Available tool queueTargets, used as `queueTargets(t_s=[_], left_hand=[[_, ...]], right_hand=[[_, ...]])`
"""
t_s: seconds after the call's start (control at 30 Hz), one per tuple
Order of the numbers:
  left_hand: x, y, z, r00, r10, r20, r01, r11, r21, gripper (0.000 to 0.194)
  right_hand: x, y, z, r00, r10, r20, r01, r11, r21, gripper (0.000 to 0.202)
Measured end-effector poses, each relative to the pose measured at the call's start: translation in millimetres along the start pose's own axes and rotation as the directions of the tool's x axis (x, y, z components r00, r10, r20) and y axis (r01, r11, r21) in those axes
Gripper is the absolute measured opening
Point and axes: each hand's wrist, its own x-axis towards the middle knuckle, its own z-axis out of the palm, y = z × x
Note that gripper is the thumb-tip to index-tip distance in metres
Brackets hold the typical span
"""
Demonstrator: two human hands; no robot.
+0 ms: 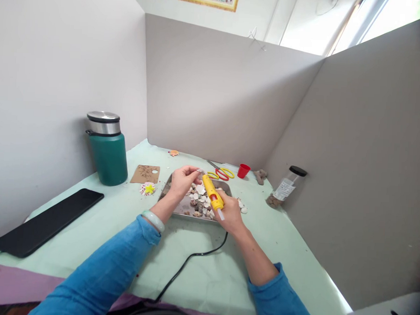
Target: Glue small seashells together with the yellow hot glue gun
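Note:
My right hand (229, 213) is wrapped round a yellow hot glue gun (210, 189), its nozzle pointing up and away from me. A clear glue stick (221, 215) sticks out of the gun's rear end. Right by the nozzle, the fingertips of my left hand (184, 178) pinch a small pale piece (199, 170), perhaps a shell; it is too small to tell for sure. Below both hands lies a metal tray (183, 216) with many shells (201, 199) in it, partly hidden by the hands and the gun.
Scissors (222, 174), a red cup (243, 171) and a brown lump (260, 176) sit behind the tray. At right leans a black-lidded jar (286, 188). Leftward are a cardboard piece (143, 174), a starred decoration (148, 188), a green bottle (108, 155) and a black slab (50, 220). A cord (188, 258) runs toward me.

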Motion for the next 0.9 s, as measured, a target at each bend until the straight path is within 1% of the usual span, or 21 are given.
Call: queueTargets(t_s=[0.2,0.43,0.57,0.73,0.9], left_hand=[[-1.2,-0.4,0.3,1.000,-0.012,0.025,0.012,1.000,0.008,0.024],[-0.5,-4.1,0.3,0.999,0.005,0.042,-0.007,0.999,0.041,0.022],[0.0,-4.0,0.6,0.999,-0.011,0.051,0.010,0.999,0.030,0.022],[-0.6,0.0,0.7,0.999,-0.037,0.030,0.037,0.999,-0.019,0.025],[-0.8,0.3,0.6,0.999,-0.050,0.013,0.050,0.998,-0.040,0.027]], right_hand=[[0.1,0.6,-0.3,1.000,-0.022,0.003,0.022,1.000,-0.003,0.023],[0.2,-2.6,-1.9,1.000,-0.025,0.016,0.025,1.000,-0.001,0.021],[0.4,-1.7,-1.7,1.000,-0.029,0.012,0.029,1.000,-0.012,0.019],[0.3,-0.4,-1.2,1.000,-0.005,0.008,0.005,1.000,-0.029,0.022],[-0.1,-1.1,-1.5,1.000,-0.009,0.014,0.009,1.000,-0.029,0.022]])
